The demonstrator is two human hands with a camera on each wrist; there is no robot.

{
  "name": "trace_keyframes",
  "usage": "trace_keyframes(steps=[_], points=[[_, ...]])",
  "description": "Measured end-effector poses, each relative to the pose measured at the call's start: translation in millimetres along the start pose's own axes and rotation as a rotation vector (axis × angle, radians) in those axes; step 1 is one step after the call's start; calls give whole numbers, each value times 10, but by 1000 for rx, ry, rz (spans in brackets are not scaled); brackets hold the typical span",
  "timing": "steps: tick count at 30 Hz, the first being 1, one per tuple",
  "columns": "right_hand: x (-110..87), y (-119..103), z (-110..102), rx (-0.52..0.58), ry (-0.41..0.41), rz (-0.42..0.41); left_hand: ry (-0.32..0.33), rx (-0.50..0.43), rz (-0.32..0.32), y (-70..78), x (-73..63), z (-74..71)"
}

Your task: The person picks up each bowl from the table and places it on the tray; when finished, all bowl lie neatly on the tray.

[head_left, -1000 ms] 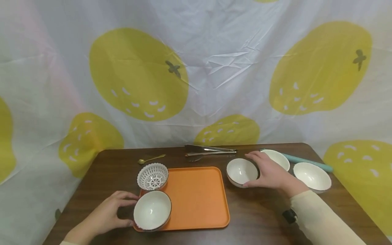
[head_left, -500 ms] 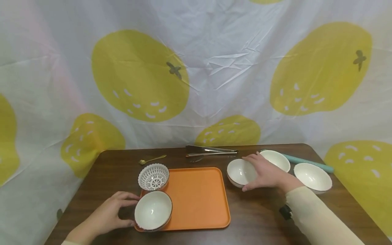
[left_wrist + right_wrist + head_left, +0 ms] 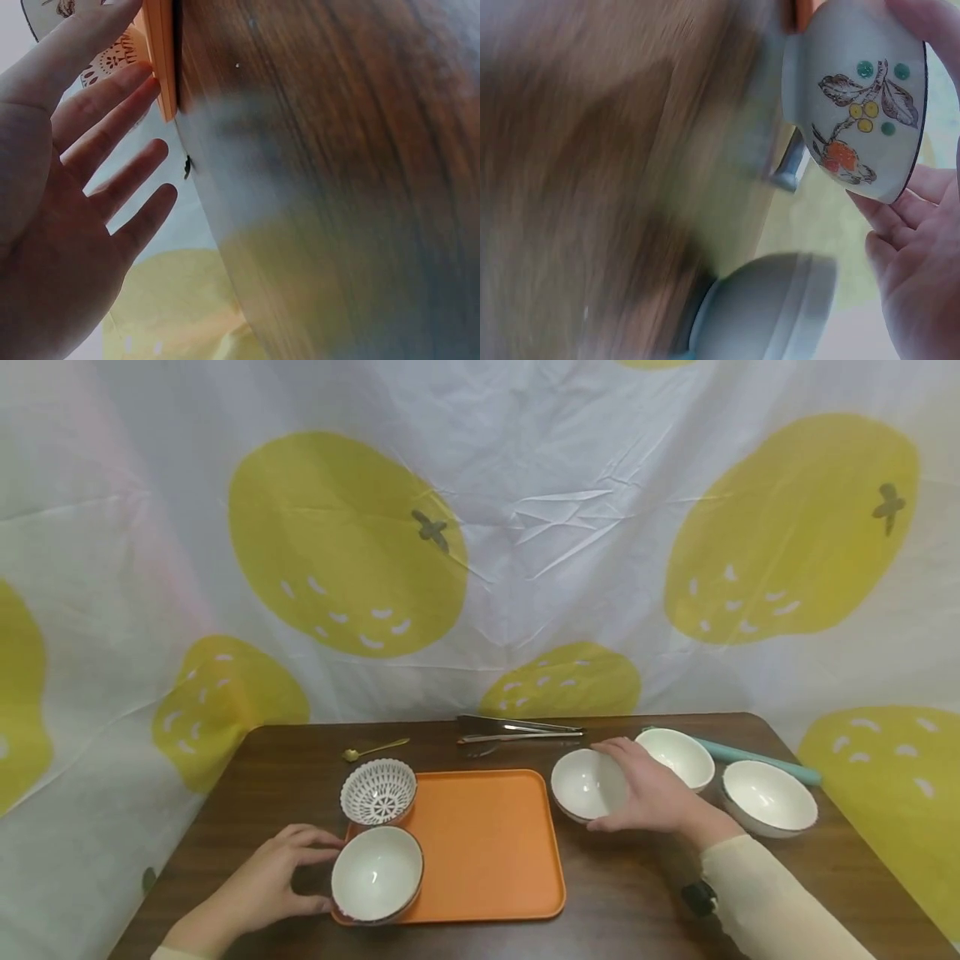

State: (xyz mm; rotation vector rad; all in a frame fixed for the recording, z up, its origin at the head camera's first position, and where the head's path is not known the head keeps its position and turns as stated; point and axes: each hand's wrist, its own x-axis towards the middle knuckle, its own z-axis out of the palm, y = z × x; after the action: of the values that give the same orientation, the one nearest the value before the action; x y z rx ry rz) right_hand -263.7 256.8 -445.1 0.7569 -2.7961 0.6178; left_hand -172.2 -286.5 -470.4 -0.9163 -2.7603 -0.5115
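Observation:
My right hand (image 3: 648,789) grips a white bowl (image 3: 581,785) by its rim, thumb on the near side and fingers on the far side. In the right wrist view this bowl (image 3: 862,97) shows painted leaves and fruit, and its foot stands clear of the wood. Another white bowl (image 3: 375,874) sits on the left front part of an orange tray (image 3: 495,852). Beside it my left hand (image 3: 273,877) lies with thumb and fingers spread around its left side. The left wrist view shows the left hand's fingers (image 3: 127,176) fairly straight, some overlapping the tray's edge.
A patterned bowl (image 3: 378,792) stands at the tray's back left corner. Behind lie a gold spoon (image 3: 375,749), metal tongs (image 3: 525,732) and a fork (image 3: 483,751). Two white bowls (image 3: 678,756) and a teal stick (image 3: 772,762) occupy the table's (image 3: 622,893) right side.
My right hand has closed on the rim of the white bowl, which has shifted slightly left toward the tray. The left hand stays beside its bowl.

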Motion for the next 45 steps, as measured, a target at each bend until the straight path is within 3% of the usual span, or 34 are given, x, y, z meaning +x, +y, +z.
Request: trace_keyframes(steps=[10, 16, 25, 35, 45], points=[[-18, -537, 174, 97, 24, -41, -35, -34, -49, -27, 10, -1], [128, -833, 312, 155, 4, -84, -19, -35, -34, -37, 22, 15], [383, -1143, 609, 197, -75, -133, -50, -35, -54, -38, 67, 9], [577, -1304, 828, 214, -132, -139, -41, -20, -59, -24, 11, -9], [669, -1390, 878, 253, -173, -157, -56, -16, -65, -11, 22, -5]])
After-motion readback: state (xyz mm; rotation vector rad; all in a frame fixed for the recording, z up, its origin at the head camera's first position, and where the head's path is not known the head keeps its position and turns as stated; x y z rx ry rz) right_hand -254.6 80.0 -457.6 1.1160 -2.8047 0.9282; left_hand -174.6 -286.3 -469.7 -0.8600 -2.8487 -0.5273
